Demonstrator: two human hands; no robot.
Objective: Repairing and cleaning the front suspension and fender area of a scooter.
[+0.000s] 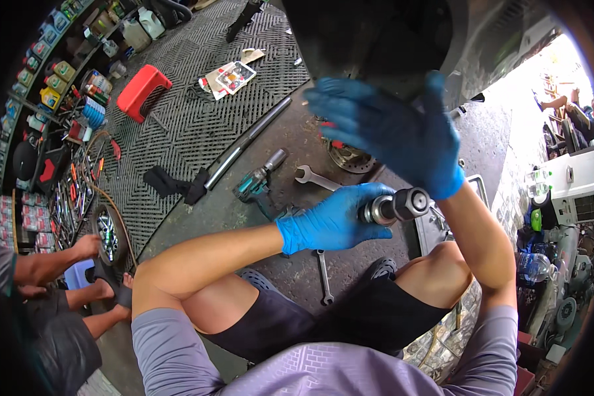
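My left hand (336, 221), in a blue glove, is closed around a metal cylindrical part (408, 203) with a silver collar and a dark, round end. Its lower portion is hidden in the grip. My right hand (402, 132), also gloved and darkly smeared, is raised beyond it with fingers stretched out and holding nothing; motion blurs it. Behind that hand is a metal disc (351, 160), partly covered, below a dark vehicle panel (369, 39). An open-ended wrench (315, 178) lies just past my left hand, and a teal cordless impact wrench (252, 185) with a long socket rests to its left.
Another wrench (324, 278) lies between my feet. A long metal bar (247, 143) lies along the edge of the patterned mat (178, 105), near a red stool (144, 92). At left, a co-worker's hand (88, 246) is beside a small wheel (109, 232). Bottles fill the shelves.
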